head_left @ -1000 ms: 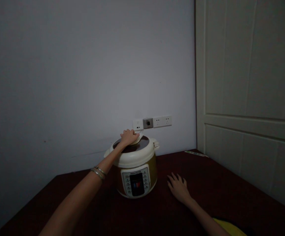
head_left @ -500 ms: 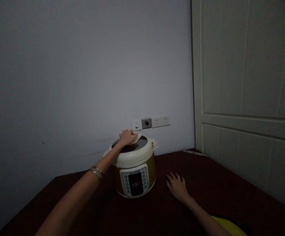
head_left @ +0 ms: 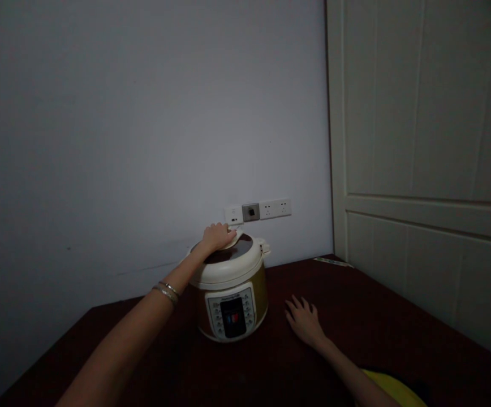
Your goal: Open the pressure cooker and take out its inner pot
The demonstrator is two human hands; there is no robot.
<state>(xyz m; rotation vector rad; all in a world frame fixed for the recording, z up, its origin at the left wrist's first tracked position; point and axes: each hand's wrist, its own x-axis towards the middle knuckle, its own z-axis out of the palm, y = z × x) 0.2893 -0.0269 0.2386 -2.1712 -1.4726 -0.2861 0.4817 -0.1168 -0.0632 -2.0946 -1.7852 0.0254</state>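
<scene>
White handle [head_left: 234, 242] of the cooker [head_left: 232, 280], lower centre, is held by the left hand [head_left: 217, 237]; lower right, the right hand [head_left: 305, 322] lies, fingers spread, on the tabletop [head_left: 266, 373].

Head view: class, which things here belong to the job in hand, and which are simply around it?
In the job:
- cooker
- its lid handle, gripped by the left hand
- dark red table, under the cooker and right hand

Simply around:
- wall sockets
- thin strip at the table's back edge
- yellow item, partly out of view
</scene>
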